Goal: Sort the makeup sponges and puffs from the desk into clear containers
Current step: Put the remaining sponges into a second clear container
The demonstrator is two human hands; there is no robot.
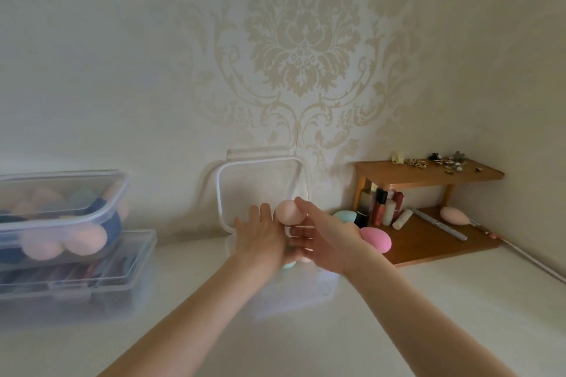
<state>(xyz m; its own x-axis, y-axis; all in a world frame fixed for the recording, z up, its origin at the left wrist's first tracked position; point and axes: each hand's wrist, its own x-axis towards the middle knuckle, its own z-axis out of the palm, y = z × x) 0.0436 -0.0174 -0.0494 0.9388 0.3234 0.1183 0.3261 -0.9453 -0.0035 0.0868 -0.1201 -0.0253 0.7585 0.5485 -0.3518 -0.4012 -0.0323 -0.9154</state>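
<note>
Left box (58, 208) is full; right hand (324, 239) pinches a peach sponge (288, 213), left hand (260, 236) spread; pink sponge (376, 240) and others remain.

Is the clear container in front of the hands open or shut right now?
Open. The clear container has its lid raised upright against the wall behind it, and the right hand holds a peach sponge above the opening.

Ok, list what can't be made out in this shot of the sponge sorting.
All in the head view:
- Clear container in the middle: its contents, hidden by the left hand and right hand.
- Peach sponge: which fingers grip it, where the hands overlap.
- Left container: cut by the frame edge and blurred, so no count.
- Trinkets on the wooden shelf: too small to identify.
</note>
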